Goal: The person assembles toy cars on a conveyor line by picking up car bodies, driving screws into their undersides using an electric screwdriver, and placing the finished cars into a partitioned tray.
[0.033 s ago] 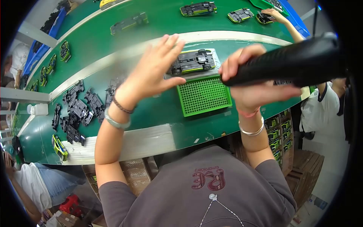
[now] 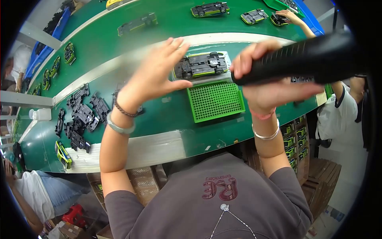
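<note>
My left hand (image 2: 157, 73) is raised over the green table, fingers stretched out and thumb apart, with nothing in it. Just right of its fingers, an upturned toy car (image 2: 201, 65) with a black underside and lime-green edges lies on a pale pad. My right hand (image 2: 264, 75) is wrapped round a long, thick black handheld tool (image 2: 298, 59) with a ribbed grip, close to the camera; what its ends look like cannot be made out. Below the toy car sits a green perforated tray (image 2: 217, 103), near my right wrist.
Black car chassis parts (image 2: 83, 115) are heaped at the left, near a lime toy car (image 2: 63, 154) and a white bottle (image 2: 39, 114). Across a pale strip lie several more toy cars (image 2: 254, 16). Another person's hand (image 2: 289, 16) touches one at the far right.
My left hand has shifted slightly left and down. The tool in my right hand has tilted a little, its outer end moving slightly. The upturned toy car and tray stay in place.
</note>
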Available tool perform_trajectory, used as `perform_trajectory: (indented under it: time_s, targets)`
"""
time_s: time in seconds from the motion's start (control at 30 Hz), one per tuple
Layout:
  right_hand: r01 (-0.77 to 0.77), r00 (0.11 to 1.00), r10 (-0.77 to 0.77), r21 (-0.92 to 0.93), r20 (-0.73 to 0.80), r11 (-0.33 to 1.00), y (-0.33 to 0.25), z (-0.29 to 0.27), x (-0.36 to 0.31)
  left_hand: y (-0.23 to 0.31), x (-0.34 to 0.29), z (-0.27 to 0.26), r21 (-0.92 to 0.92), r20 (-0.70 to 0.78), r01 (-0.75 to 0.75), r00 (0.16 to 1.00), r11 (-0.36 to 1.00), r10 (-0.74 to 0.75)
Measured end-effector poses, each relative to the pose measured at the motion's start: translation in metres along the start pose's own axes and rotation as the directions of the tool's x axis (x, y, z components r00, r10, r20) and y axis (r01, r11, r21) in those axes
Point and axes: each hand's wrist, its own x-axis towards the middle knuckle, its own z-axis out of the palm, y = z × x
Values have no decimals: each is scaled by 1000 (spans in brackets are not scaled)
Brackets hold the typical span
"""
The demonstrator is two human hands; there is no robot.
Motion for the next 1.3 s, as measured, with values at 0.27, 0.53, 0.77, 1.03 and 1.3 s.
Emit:
perform_trajectory:
  time_s: [0.27,0.53,0.77,1.03,1.3]
  targets:
    - [-221,973,226,-101,49,970,71,46,27,-21,-4,-3,-183,144,136,983,974,-111]
    - [-247,961,265,-176,83,953,93,46,22,-28,-6,3,-185,68,98,994,978,-86]
    - [-250,950,280,-198,141,948,101,46,19,-28,-7,3,-215,78,129,990,968,-115]
    - [-115,972,148,-181,183,977,111,51,13,-24,-5,-6,-250,123,213,975,944,-188]
    - [-224,958,248,-166,147,960,104,48,14,-21,0,-12,-250,165,217,970,944,-179]
